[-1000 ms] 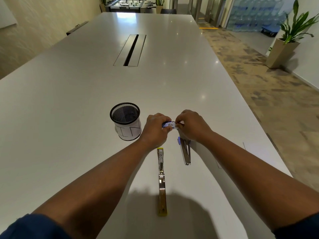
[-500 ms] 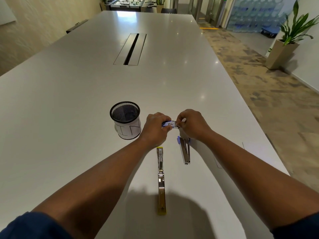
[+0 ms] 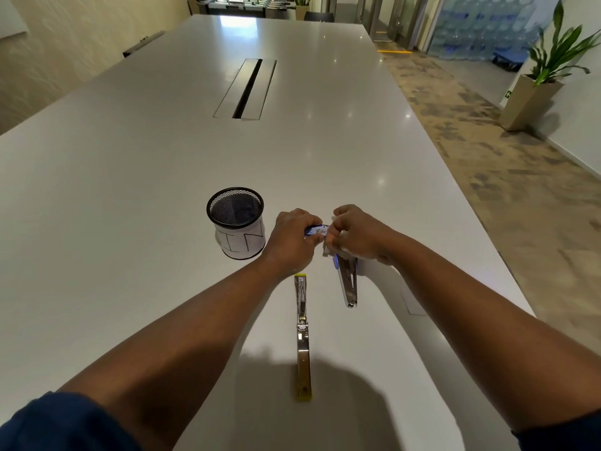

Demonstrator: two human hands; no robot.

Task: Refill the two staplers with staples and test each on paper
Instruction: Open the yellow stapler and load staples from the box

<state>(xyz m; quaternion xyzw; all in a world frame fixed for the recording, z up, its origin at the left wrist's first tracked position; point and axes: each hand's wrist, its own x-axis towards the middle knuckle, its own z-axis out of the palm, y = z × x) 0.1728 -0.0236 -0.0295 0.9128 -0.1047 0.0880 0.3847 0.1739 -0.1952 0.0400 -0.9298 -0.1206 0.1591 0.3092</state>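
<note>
Two staplers lie swung fully open on the white table. The yellow stapler (image 3: 302, 336) stretches flat toward me below my hands. The blue stapler (image 3: 347, 281) lies to its right, its far end under my right hand. My left hand (image 3: 292, 244) grips a small blue and white staple box (image 3: 316, 230). My right hand (image 3: 357, 234) pinches the box's right end, where a pale flap or strip (image 3: 327, 247) shows between the fingers. A sheet of white paper (image 3: 413, 301) lies flat on the table under my right forearm, barely visible.
A black mesh pen cup (image 3: 236, 222) with a white paper label stands just left of my left hand. A cable slot (image 3: 247, 89) runs down the table's middle farther off. The table's right edge (image 3: 471, 229) borders carpeted floor with a potted plant (image 3: 540, 76).
Both hands stay on the staple box; my right hand has shifted slightly, and a pale flap or strip now shows at the box's right end. The staplers have not moved.
</note>
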